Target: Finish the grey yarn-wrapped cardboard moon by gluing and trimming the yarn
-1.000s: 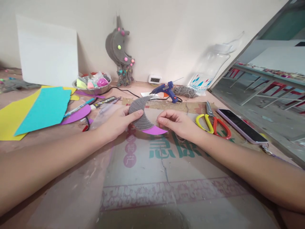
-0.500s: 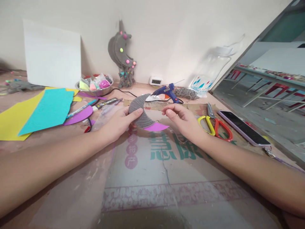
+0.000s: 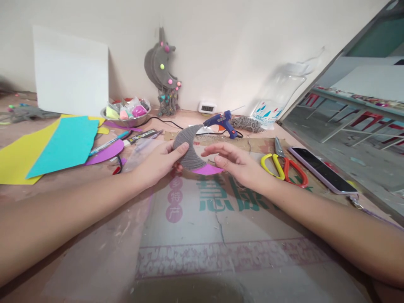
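My left hand point(image 3: 162, 159) holds a crescent moon shape point(image 3: 187, 147) by its outer left edge, thumb on the front and fingers behind. Grey yarn is wrapped in close rows over most of it. Its lower right tip point(image 3: 208, 169) is bare and purple. My right hand point(image 3: 232, 162) hovers at that tip, with thumb and index finger apart. The index finger reaches into the hollow of the crescent. Whether a strand of yarn lies in the right fingers is too fine to tell. Beyond the crescent is a blue glue gun point(image 3: 223, 123), with a grey yarn bundle point(image 3: 248, 123) beside it.
Scissors point(image 3: 284, 166) and a phone point(image 3: 322, 169) lie at right. At left are turquoise point(image 3: 63, 145) and yellow sheets point(image 3: 19, 155), a cutter point(image 3: 143, 136) and a metal bowl point(image 3: 124, 121). A plastic jug point(image 3: 277, 99) and a hanging moon decoration point(image 3: 162, 63) are behind.
My right hand has moved left, from beside the crescent to its purple tip. The crescent has shifted slightly right in my left hand's grip.
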Motion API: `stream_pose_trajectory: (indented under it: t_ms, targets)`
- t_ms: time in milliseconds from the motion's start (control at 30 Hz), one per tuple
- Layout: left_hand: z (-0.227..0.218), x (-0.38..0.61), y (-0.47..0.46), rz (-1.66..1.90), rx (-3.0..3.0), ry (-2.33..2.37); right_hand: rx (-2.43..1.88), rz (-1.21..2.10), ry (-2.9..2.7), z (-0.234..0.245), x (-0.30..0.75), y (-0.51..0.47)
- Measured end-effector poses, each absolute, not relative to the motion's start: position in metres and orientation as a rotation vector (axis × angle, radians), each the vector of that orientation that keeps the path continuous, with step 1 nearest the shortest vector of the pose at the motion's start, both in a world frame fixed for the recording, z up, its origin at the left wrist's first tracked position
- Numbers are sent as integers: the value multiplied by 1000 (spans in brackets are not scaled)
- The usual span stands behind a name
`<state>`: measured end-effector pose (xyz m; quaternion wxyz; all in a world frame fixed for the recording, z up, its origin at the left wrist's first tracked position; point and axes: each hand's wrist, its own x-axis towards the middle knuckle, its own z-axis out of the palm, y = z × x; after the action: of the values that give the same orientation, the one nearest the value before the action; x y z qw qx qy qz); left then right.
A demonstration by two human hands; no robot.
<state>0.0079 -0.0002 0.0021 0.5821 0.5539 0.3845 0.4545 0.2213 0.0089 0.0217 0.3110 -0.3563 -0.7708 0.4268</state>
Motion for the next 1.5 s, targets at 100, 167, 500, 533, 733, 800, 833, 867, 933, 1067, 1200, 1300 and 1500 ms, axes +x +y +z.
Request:
stream_pose_trajectory:
  t_ms: [100, 167, 500, 533, 733, 800, 833, 867, 933, 1067, 1200, 1300, 1500]
  targets:
    - [2, 7, 0, 1082, 1373, 910, -925, 1435, -1970, 21, 222, 11]
    - [2, 6, 1, 1114, 1435, 945, -932, 1537, -1942, 20, 222, 13]
    - [10, 6, -6, 920, 1694, 983, -917, 1495, -1891, 18, 222, 15]
    - [10, 6, -7, 899, 1693, 987, -923, 1493, -1889, 18, 222, 15]
    - [13, 7, -9, 903, 1681, 1025, -930, 1461, -1888, 16, 224, 16]
    - [14, 7, -9, 905, 1644, 1014, -932, 1456, -1884, 15, 224, 18]
    - [14, 7, -9, 906, 1625, 1004, -930, 1451, -1882, 14, 225, 19]
    - [14, 8, -9, 909, 1608, 995, -928, 1444, -1880, 14, 225, 20]
    - [14, 8, -9, 904, 1576, 993, -927, 1427, -1876, 13, 226, 21]
    - [13, 7, -9, 889, 1560, 995, -933, 1409, -1847, 12, 225, 21]
    - [10, 6, -7, 918, 1617, 945, -957, 1373, -1859, 14, 224, 20]
    - [9, 5, -7, 915, 1659, 975, -1001, 1323, -1878, 15, 224, 19]
    - [14, 9, -12, 863, 1599, 986, -1101, 1286, -1853, 16, 225, 20]
